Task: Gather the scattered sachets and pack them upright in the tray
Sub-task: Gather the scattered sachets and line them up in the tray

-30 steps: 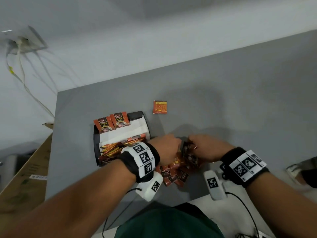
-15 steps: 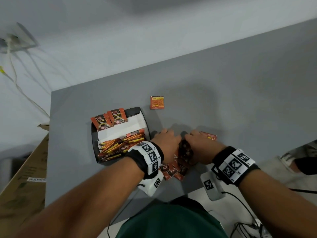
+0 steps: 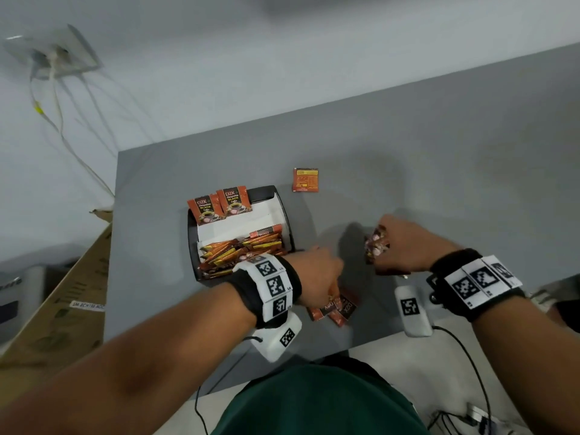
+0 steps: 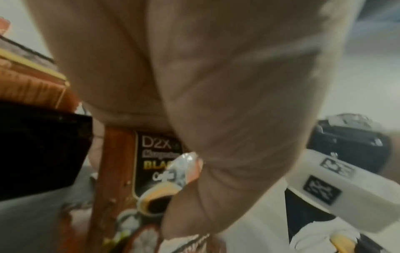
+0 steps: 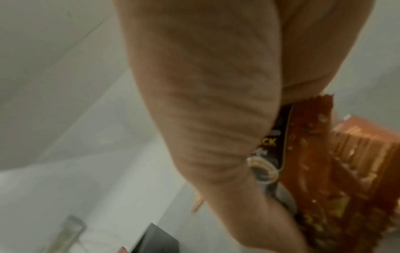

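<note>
Worktop [image 3: 439, 152]: a grey surface seen from above, with a person's two forearms reaching over its near edge.
Tray [image 3: 284, 211]: a black tray stood on the left part of the worktop, lined with white card.
Sachets in tray [image 3: 241, 249]: orange-brown coffee sachets were packed on edge in the near half of the tray; two more [image 3: 219, 205] stood upright against its far wall, fronts showing.
Right hand [image 3: 405, 243]: it was the grip holding a bundle of sachets [image 3: 375, 246], fingers curled round the stack, raised a little to the right of the tray and apart from it. The right wrist view showed the thumb lying across a sachet front [image 5: 303, 154].
Left hand [image 3: 317, 271]: it sat just beside the tray's near right corner, over a few loose sachets [image 3: 342, 307] lying flat on the worktop. In the left wrist view its thumb [image 4: 188, 164] pressed on the front of a sachet [image 4: 155, 171] with fingers behind, so this grip pinched that sachet.
Stray sachet [image 3: 306, 179]: one lay flat and alone beyond the tray's far right corner, well apart from both hands.
Wrist bands [image 3: 273, 284]: black straps with white coded markers on both wrists.
Cardboard box [image 3: 62, 293]: stood left of the worktop.
</note>
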